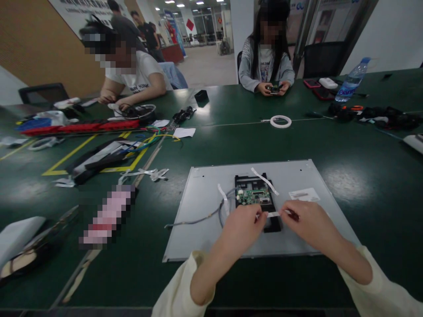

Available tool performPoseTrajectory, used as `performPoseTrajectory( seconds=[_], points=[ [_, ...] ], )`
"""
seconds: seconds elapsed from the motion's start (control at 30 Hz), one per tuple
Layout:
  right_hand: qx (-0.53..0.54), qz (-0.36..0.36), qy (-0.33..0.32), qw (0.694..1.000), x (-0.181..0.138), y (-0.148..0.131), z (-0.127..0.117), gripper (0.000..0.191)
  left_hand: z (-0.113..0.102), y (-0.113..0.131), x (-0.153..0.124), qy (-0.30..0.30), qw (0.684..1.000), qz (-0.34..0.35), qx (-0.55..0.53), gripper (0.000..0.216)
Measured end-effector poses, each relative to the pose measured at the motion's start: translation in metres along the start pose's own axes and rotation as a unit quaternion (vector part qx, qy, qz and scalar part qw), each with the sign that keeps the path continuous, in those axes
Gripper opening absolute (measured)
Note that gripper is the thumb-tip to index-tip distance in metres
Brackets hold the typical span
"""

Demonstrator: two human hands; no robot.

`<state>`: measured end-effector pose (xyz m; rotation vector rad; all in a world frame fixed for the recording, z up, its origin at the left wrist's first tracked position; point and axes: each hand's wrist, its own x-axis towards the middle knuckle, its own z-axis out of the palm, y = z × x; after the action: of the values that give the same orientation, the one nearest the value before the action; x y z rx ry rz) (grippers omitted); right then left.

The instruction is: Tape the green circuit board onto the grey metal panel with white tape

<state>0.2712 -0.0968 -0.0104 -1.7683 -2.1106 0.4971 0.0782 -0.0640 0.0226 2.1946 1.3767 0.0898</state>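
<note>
Both ends of a white strip (273, 214) are pinched, one by your left hand (243, 222), one by your right hand (308, 222), over the black bracket (272, 225) bearing a green circuit board (251, 197).

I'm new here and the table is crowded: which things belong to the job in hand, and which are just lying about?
Likely in the job: strip, held by left hand and right hand; panel; frame; board; cable.

Seemingly just lying about: bottle, white ring, black box.
</note>
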Motion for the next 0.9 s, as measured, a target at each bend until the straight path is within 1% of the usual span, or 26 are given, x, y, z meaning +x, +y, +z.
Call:
performPoseTrajectory(
  seconds=[0.03, 0.1, 0.2, 0.33, 0.53, 0.73, 0.9],
  points=[
    [-0.025, 0.01, 0.004, 1.0, -0.003, 0.002, 0.003, 0.023, 0.007, 0.002, -0.001, 0.013, 1.0, -0.009, 0.019, 0.026],
    [-0.056, 0.026, 0.001, 0.998, -0.006, 0.006, 0.01, 0.024, 0.018, 0.005, -0.002, 0.021, 0.998, -0.03, 0.048, 0.024],
    [-0.066, 0.042, -0.013, 0.997, -0.006, 0.009, 0.016, 0.024, 0.027, 0.007, 0.0, 0.024, 0.996, -0.054, 0.07, 0.025],
    [-0.066, 0.048, -0.016, 0.996, -0.007, 0.008, 0.018, 0.023, 0.03, 0.005, -0.003, 0.035, 0.996, -0.055, 0.066, 0.025],
    [-0.082, 0.057, 0.004, 0.995, -0.011, 0.003, 0.019, 0.025, 0.037, 0.002, -0.009, 0.056, 0.995, -0.045, 0.071, 0.025],
    [-0.147, 0.052, 0.02, 0.988, -0.012, -0.005, 0.024, 0.024, 0.041, 0.01, -0.007, 0.046, 0.988, -0.07, 0.129, 0.026],
    [-0.197, 0.06, 0.031, 0.978, -0.014, -0.006, 0.027, 0.024, 0.043, 0.01, -0.007, 0.049, 0.988, -0.066, 0.127, 0.025]
  ],
)
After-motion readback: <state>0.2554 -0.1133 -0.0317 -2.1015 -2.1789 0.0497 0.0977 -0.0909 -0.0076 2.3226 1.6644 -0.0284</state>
